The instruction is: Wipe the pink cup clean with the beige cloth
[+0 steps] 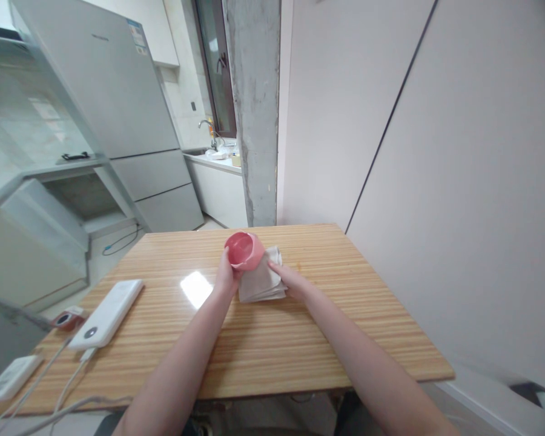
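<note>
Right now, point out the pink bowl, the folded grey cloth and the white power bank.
Round pink plastic bowl (244, 250), head view, on its inner wall.
Folded pale grey cloth (260, 283), head view, on its top fold.
Flat white rectangular power bank (109, 312), head view, on the middle of its top face.
</note>
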The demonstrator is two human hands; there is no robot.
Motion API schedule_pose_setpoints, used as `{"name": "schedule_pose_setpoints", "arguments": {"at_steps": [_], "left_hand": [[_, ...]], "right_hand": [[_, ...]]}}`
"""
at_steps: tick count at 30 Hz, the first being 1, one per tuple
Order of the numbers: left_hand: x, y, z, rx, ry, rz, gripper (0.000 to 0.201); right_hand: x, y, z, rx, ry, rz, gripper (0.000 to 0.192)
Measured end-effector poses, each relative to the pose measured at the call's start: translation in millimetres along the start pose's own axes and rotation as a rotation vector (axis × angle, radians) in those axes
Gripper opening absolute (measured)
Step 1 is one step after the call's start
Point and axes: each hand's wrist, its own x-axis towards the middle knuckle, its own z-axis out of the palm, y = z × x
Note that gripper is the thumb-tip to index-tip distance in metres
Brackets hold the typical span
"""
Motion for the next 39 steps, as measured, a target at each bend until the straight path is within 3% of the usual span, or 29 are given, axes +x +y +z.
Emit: {"name": "schedule_pose_setpoints", "arguments": {"at_steps": [4, 6, 8, 10, 12, 14, 17, 19, 23, 26, 32, 39], "left_hand": [[-0.8, -3.0, 2.4, -0.006, -0.026, -0.058, 0.036], [-3.6, -6.8, 4.1, 0.032, -0.067, -0.066, 0.036], [-6.9, -10.4, 5.2, 0.092, -0.127, -0.086, 0.038], [-9.1, -12.1, 5.3, 0.158, -0.201, -0.126, 0.041], [-9.3, -11.9, 4.4, 0.208, -0.281, -0.161, 0.046], [-7.4, -11.5, 2.6, 0.241, -0.326, -0.191, 0.050], [-3.8, -15.1, -1.8, 0.417, -0.329, -0.157, 0.048], [-3.4, -20.2, -5.3, 0.670, -0.397, -0.002, 0.043], [-8.6, -26.5, -9.8, 1.139, -0.773, 0.410, 0.031], [-12.3, -24.3, -10.0, 1.340, -0.939, 0.528, 0.037], [-11.5, -22.3, -10.8, 1.499, -0.966, 0.556, 0.048], [-13.9, -23.7, -9.1, 1.479, -0.924, 0.599, 0.021]], "right_hand": [[-7.3, -8.7, -6.8, -0.600, 0.169, -0.559, 0.054], [-13.5, -14.2, -6.0, -0.769, 0.103, -0.769, 0.074], [-17.6, -16.4, -4.0, -0.878, -0.023, -0.821, 0.074], [-17.2, -15.8, -3.0, -0.921, -0.054, -0.800, 0.054], [-12.6, -15.1, -5.8, -0.909, 0.001, -0.766, 0.032], [-5.9, -16.8, -14.0, -0.887, 0.097, -0.755, 0.026], [3.0, -24.8, -38.3, -0.882, 0.355, -0.755, 0.024], [6.7, -31.2, -60.6, -0.885, 0.568, -0.713, 0.025], [8.8, -36.8, -104.1, -0.897, 0.926, -0.603, 0.027], [8.1, -34.2, -123.8, -0.901, 1.083, -0.535, 0.028], [9.9, -28.2, -136.0, -0.937, 1.183, -0.433, 0.034], [10.1, -30.5, -135.9, -0.998, 1.235, -0.371, 0.045]]}}
